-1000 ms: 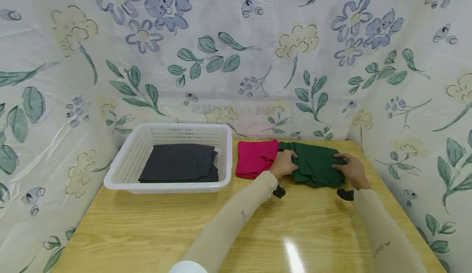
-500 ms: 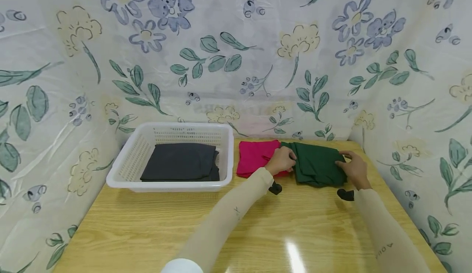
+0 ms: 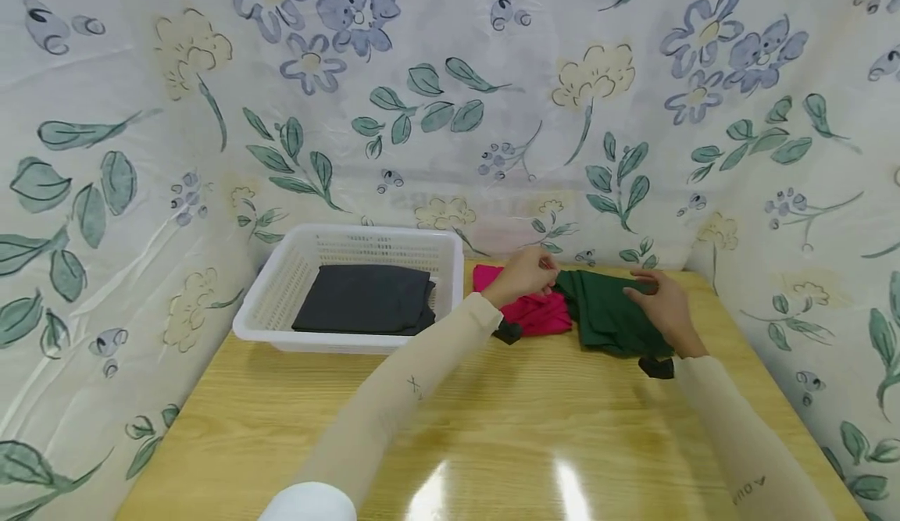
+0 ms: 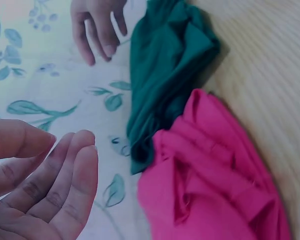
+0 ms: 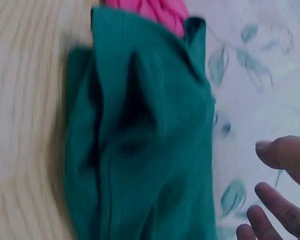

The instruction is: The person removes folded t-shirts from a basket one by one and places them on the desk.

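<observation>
A folded dark green garment lies at the back right of the table, its left edge meeting a crumpled pink garment. My left hand hovers over the back of the pink garment, covering part of it. In the left wrist view, that left hand has loosely bent fingers and nothing between them. At the right end of the green garment is my right hand, thumb and fingers spread. The right wrist view shows the right hand apart from the green garment, holding nothing.
A white perforated plastic basket stands at the back left, with folded dark grey garments inside. Floral-print sheeting hangs close behind the wooden table and along both sides.
My left hand has left the green garment's left edge and moved up and left over the pink one. The right hand's fingers have come off the green garment. The head view has turned slightly left.
</observation>
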A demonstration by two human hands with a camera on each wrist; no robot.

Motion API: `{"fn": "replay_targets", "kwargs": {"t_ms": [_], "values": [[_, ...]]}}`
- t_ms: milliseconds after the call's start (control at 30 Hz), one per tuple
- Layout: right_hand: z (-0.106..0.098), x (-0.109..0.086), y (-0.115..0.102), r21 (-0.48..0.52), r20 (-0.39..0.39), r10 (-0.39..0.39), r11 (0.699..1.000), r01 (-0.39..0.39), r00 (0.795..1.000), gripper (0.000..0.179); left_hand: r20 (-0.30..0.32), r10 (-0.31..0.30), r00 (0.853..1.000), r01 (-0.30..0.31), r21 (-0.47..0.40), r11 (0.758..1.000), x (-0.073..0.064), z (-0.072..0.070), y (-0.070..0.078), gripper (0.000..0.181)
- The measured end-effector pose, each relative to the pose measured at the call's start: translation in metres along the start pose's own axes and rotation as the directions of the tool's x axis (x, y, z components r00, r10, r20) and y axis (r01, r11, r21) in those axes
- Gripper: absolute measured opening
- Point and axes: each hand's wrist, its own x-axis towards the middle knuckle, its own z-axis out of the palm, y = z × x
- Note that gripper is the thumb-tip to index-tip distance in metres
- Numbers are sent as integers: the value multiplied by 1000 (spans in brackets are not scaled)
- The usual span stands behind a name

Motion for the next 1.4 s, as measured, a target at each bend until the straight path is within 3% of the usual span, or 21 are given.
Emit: {"fn": "replay_targets", "kwargs": {"t_ms": [233, 500, 667, 900, 1133, 1400], "values": [[15, 1, -29, 50, 54, -101, 994, 98, 993, 45, 7, 30, 1000, -31, 82, 996, -16, -29, 2, 11], [27, 1, -62, 85, 104, -124, 990, 116, 987, 49, 15, 57, 998, -58, 124, 991, -33, -59, -2, 17], [40, 0, -85, 127, 143, -163, 981, 145, 976, 49, -1, 17, 1000, -16, 132, 991, -45, -75, -13, 18], [56, 4, -116, 153, 159, -210, 970, 186, 965, 49, -44, -19, 999, 24, 131, 991, -63, -97, -15, 19], [69, 9, -140, 228, 178, -236, 954, 193, 955, 50, -82, -45, 996, 55, 122, 991, -74, -115, -20, 19], [90, 4, -167, 293, 235, -275, 935, 202, 932, 49, -138, -95, 986, 118, 167, 979, -85, -144, -35, 22]]}}
